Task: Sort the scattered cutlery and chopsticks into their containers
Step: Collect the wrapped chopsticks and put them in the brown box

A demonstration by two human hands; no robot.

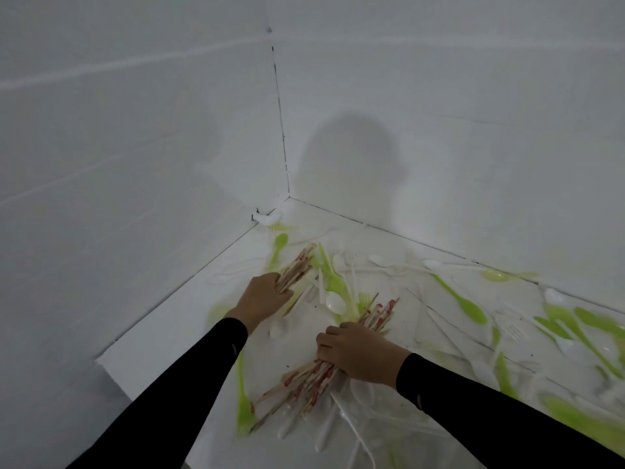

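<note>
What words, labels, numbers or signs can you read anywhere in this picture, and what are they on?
No text can be read.
Red marks on the left bundle of chopsticks, gripped by the left hand: too blurred to read.
Red marks on the right bundle of chopsticks, gripped by the right hand: too blurred to read.
Green spoon, white spoon: no print visible.

two chopstick bundles in hand, amid scattered green and white plastic cutlery (pixel 333 282)
the smaller chopstick bundle (pixel 297 265), wooden with red marks, slants up from the left hand (pixel 263 296) gripping it. the larger chopstick bundle (pixel 304 387) lies diagonally, with the right hand (pixel 362 353) gripping its middle. a white spoon (pixel 334 303) lies between them, and a green spoon (pixel 468 304) lies further right.
</note>
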